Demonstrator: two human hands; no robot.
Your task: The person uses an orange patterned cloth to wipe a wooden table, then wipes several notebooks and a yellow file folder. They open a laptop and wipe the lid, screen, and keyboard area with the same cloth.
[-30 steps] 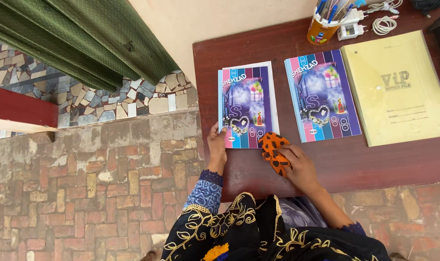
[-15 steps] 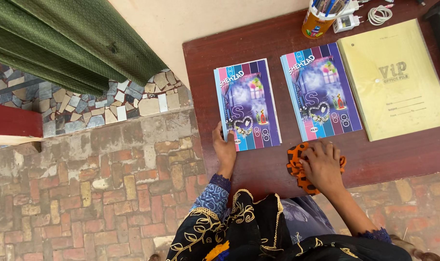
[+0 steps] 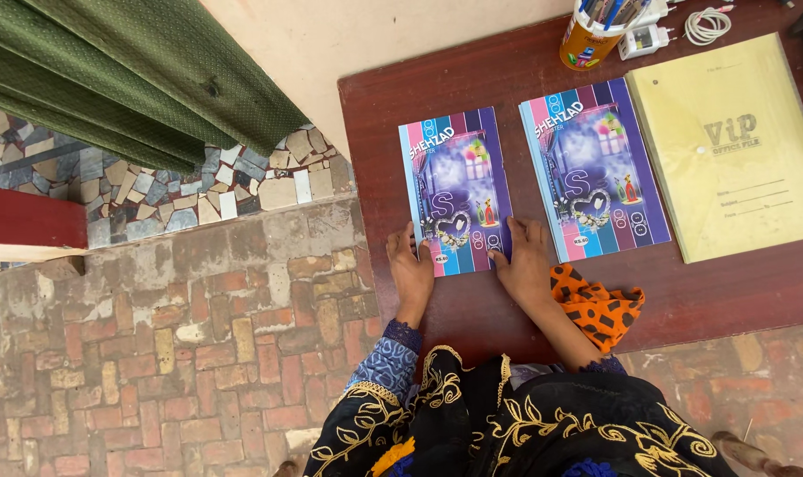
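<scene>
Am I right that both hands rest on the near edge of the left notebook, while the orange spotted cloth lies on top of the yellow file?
Not quite. In the head view the orange spotted cloth lies on the bare table, near the right hand, not on the yellow file. Both hands, left hand too, do rest on the left notebook.

Closed notebook [image 3: 454,190] with a glossy cover in pink, blue and purple stripes, a misty purple scene and a heart shape printed on it. Lying flat, cover up, near the left edge of the dark red-brown worktop [image 3: 507,71], its lower end close to the near edge. Slightly tilted, top leaning right. Pressed at both lower corners: left hand [image 3: 412,269] at one, right hand [image 3: 525,261] at the other.
</scene>
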